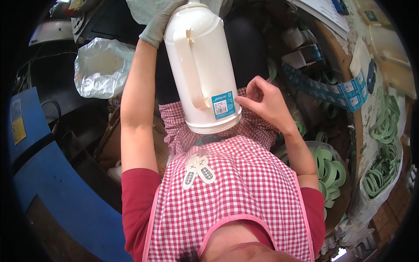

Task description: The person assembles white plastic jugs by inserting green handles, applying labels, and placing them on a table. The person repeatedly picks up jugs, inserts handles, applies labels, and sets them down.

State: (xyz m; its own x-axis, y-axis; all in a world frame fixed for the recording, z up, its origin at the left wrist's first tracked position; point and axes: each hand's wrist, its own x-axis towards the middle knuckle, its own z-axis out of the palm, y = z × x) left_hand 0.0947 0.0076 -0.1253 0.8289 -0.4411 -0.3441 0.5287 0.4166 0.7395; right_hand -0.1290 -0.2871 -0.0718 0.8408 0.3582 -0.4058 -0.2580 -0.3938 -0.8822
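Observation:
A cream plastic jug body point(198, 65) with a moulded handle lies across my lap, its open base toward me. My left hand point(159, 22), in a grey glove, grips its far top end. My bare right hand point(262, 102) has its fingertips on the edge of a blue label point(223, 105) stuck low on the jug's side, near the base rim. A red and white checked apron point(235, 183) covers my front beneath the jug.
A strip of blue labels point(331, 89) hangs at the right by a wooden bench edge point(345, 70). Pale green rings point(329, 168) fill bags at the right. A white plastic bag point(102, 65) sits at the left, a blue bin point(48, 174) nearer me.

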